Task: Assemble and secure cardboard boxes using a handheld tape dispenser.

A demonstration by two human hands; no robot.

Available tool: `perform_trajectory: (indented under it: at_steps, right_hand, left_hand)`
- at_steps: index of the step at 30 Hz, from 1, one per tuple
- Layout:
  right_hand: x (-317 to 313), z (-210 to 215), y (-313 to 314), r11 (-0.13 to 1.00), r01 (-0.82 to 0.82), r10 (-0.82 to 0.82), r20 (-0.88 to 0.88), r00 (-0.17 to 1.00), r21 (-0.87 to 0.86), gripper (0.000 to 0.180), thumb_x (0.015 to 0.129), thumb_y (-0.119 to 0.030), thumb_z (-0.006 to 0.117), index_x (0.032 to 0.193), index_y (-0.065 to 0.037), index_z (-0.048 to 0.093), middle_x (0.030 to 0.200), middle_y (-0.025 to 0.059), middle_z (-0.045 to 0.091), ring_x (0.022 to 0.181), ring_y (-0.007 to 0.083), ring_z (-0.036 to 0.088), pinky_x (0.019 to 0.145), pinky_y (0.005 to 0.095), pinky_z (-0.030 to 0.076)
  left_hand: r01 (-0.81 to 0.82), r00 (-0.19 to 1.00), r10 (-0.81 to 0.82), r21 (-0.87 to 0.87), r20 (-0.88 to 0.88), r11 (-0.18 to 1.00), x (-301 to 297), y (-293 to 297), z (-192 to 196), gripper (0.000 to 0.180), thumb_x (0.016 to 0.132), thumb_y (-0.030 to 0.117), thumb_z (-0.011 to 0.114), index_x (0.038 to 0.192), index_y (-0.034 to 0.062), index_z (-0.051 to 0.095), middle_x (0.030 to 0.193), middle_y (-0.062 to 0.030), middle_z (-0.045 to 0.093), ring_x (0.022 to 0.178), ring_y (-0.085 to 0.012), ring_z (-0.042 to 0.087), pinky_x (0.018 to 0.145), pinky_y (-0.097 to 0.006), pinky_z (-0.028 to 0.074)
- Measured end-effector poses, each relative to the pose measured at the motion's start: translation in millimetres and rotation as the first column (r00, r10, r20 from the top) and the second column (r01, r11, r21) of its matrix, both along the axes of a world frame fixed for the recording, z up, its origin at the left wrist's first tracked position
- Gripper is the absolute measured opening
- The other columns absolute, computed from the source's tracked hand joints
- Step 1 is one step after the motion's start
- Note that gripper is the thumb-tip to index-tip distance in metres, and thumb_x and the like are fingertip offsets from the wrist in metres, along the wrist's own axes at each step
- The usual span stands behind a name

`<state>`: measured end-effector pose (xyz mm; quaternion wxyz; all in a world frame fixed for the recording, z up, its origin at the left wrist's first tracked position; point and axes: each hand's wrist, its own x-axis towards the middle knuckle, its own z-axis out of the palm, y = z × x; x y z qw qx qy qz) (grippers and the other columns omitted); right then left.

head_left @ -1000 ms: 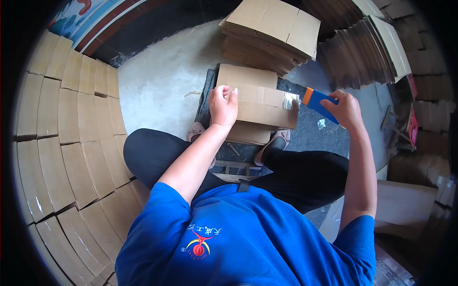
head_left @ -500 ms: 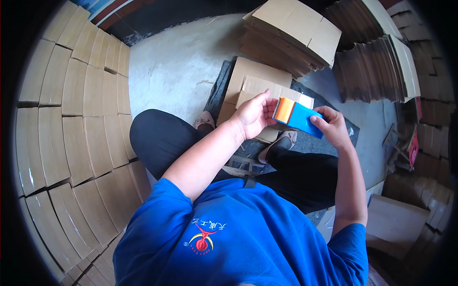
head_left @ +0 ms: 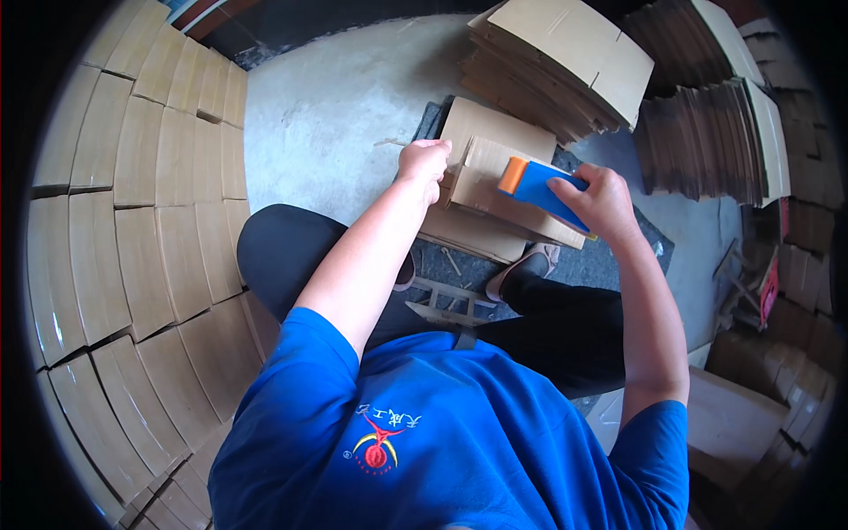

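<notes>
A blue tape dispenser (head_left: 549,193) with an orange front part is in my right hand (head_left: 605,205). My thumb lies along its blue side, and its orange end points left, over a cardboard box (head_left: 495,181). At the box's left end is my left hand (head_left: 424,168), fingers curled closed by the flap edge. Its fingertips are partly hidden, so what they pinch cannot be made out. The box sits in front of my knees on a larger flat piece of cardboard (head_left: 495,124).
Stacked brown cartons (head_left: 137,221) form a wall on my left. Beyond the box stands a pile of flattened cardboard (head_left: 565,53), with another pile (head_left: 707,141) at far right. A dark mat (head_left: 649,243) lies under the work, and a metal frame (head_left: 450,300) is between my legs.
My left hand has moved left from the dispenser to the box's left end and closed. The dispenser has tilted in my right hand. The box has shifted and shows more of its near side.
</notes>
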<state>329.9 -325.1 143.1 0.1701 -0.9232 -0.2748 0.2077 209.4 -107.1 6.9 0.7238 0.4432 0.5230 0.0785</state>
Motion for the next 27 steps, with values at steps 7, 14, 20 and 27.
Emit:
perform_trajectory:
  at_steps: [7, 14, 20, 27]
  right_hand:
    - [11.2, -19.5, 24.1, 0.985, -0.064, 0.064, -0.006, 0.998, -0.158, 0.049, 0.077, -0.049, 0.070, 0.089, -0.002, 0.074, 0.075, 0.0165, 0.070, 0.072, 0.0280, 0.070, 0.074, 0.0379, 0.056]
    - [7.8, -29.5, 34.6, 0.976, -0.111, 0.128, 0.079, 0.989, -0.189, 0.047, 0.078, -0.050, 0.069, 0.085, -0.004, 0.073, 0.075, 0.0164, 0.070, 0.074, 0.0307, 0.070, 0.075, 0.0402, 0.056]
    - [7.3, -32.3, 36.7, 0.977, -0.112, 0.130, 0.090, 0.987, -0.183, 0.046, 0.077, -0.049, 0.068, 0.084, -0.003, 0.073, 0.075, 0.0162, 0.070, 0.074, 0.0303, 0.070, 0.075, 0.0398, 0.056]
    - [27.2, -36.5, 31.0, 0.967, -0.151, 0.151, -0.015, 0.988, -0.207, 0.056, 0.079, -0.056, 0.067, 0.083, -0.001, 0.073, 0.076, 0.0167, 0.071, 0.077, 0.0318, 0.070, 0.076, 0.0409, 0.056]
  left_hand:
    - [-0.033, 0.998, 0.035, 0.036, -0.048, 0.999, 2.2, 3.9, -41.3, 0.023, 0.089, 0.020, 0.073, 0.104, 0.0051, 0.065, 0.077, 0.0021, 0.060, 0.058, -0.0072, 0.045, 0.051, -0.025, 0.037]
    - [-0.098, 0.995, 0.101, -0.184, 0.007, 0.978, 1.2, -20.5, -102.1, 0.042, 0.088, 0.023, 0.074, 0.122, 0.0017, 0.064, 0.103, -0.0115, 0.070, 0.096, -0.0194, 0.063, 0.085, -0.032, 0.049]
    - [-0.035, 0.986, 0.127, 0.603, -0.112, 0.797, -22.0, -15.3, -107.6, 0.028, 0.092, 0.022, 0.064, 0.110, 0.0006, 0.062, 0.111, -0.0212, 0.063, 0.102, -0.0322, 0.062, 0.090, -0.040, 0.050]
    - [0.552, 0.834, -0.410, 0.516, -0.370, 0.655, 15.4, -34.4, -48.7, 0.062, 0.099, 0.050, 0.044, 0.138, 0.0005, 0.045, 0.128, -0.0268, 0.058, 0.120, -0.0397, 0.056, 0.101, -0.045, 0.045]
